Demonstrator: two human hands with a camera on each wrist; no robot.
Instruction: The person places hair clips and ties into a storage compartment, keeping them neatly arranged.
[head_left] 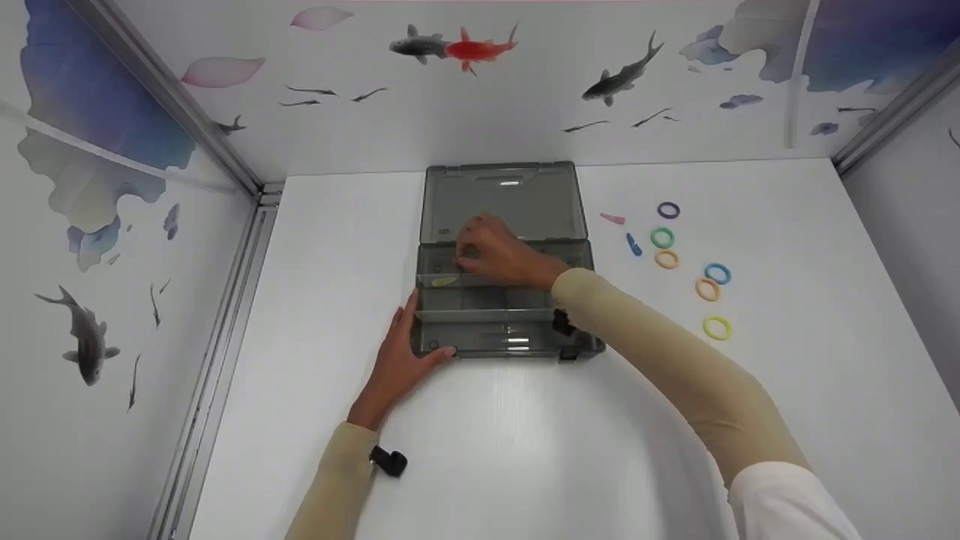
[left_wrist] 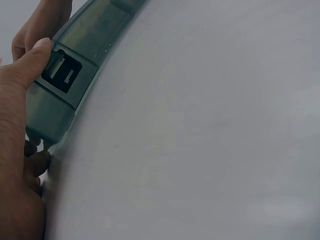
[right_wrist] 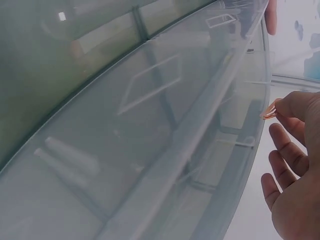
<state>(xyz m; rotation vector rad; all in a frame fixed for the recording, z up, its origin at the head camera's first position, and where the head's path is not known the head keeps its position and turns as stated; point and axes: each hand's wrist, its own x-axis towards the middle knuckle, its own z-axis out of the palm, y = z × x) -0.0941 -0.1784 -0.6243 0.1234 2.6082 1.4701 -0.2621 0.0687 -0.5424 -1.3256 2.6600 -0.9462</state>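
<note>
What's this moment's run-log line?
left hand: touches corner of open translucent gray plastic box | right hand: pinches small orange item above box | yellow-green teardrop clip: inside box

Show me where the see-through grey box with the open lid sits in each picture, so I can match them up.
Head: the box is in the middle, its lid open at the far side, right hand above it.
Left wrist: the box slants across the upper left, touched by the left hand.
Right wrist: the box fills the left and middle, close up.
Shared landmark: the white tabletop.
</note>
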